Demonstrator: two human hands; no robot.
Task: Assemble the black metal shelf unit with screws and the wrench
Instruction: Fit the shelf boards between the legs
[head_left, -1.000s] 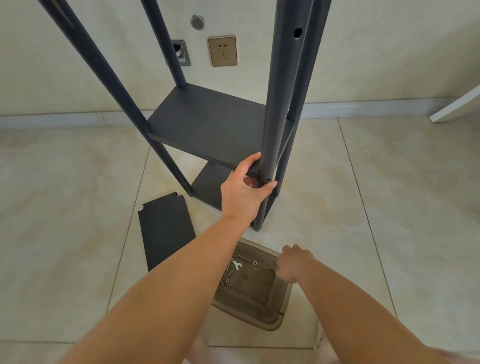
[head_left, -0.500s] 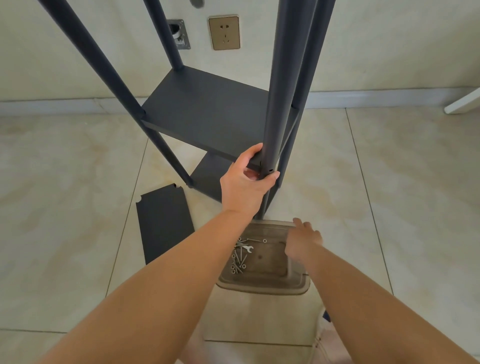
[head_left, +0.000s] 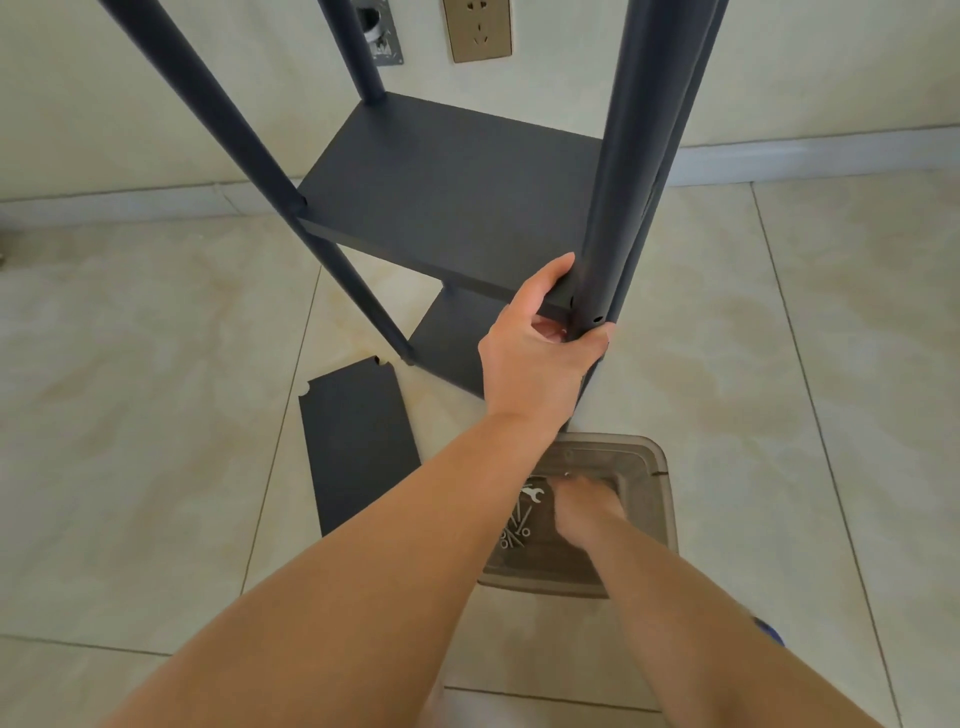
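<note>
The black metal shelf unit (head_left: 447, 176) stands on the tiled floor against the wall, with two boards fitted between its round posts. My left hand (head_left: 537, 353) grips the near right post (head_left: 610, 208) where the upper board's corner meets it. A clear plastic tray (head_left: 657, 499) lies on the floor just below, holding a small silver wrench (head_left: 533, 492) and several screws (head_left: 514, 532). My right hand (head_left: 584, 512) reaches down into the tray beside the wrench; it is blurred and its fingers are hard to make out.
A loose black shelf board (head_left: 358, 441) lies flat on the floor left of the tray. A wall socket (head_left: 478, 28) and a metal wall fitting (head_left: 379, 36) sit behind the unit. A skirting board (head_left: 805, 156) runs along the wall.
My right hand has dropped from the tray's rim into the tray among the hardware. My left hand keeps its hold on the post. The view has moved closer and tilted down.
</note>
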